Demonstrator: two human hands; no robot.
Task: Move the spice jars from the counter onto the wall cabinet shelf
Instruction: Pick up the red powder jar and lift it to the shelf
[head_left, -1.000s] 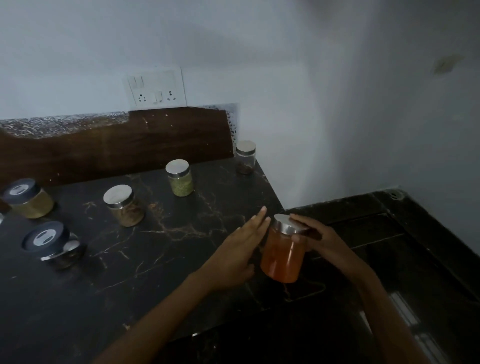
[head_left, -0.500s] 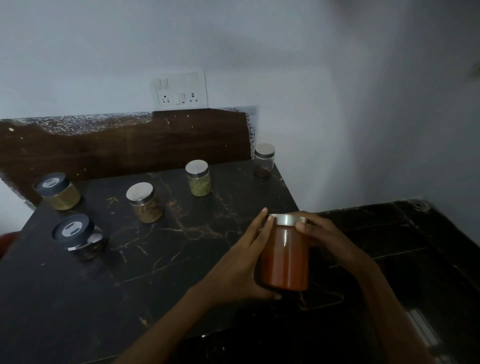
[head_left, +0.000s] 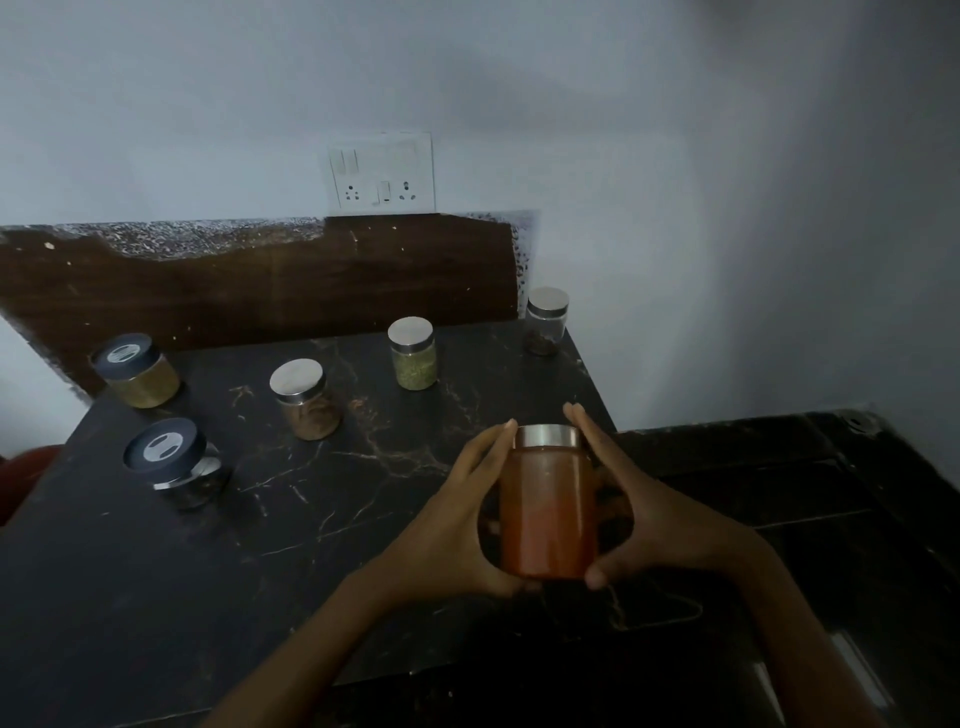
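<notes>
1. The left hand and right hand clasp the orange jar from both sides, thumbs underneath, by the counter's right edge.
2. Smooth sides, so it could probably slip through.
3. The shelf's out of view, so lifting risks a bump.

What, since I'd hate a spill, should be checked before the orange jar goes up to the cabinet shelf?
1. Grip: ok, left hand and right hand hold the orange jar on both sides.
2. Lid seated: ok, it looks flush.
3. Jar upright: ok.
4. Neighbours clear: ok, green jar and brown jar stand apart from it.
5. Cabinet shelf free: cannot tell, not in view.
</notes>
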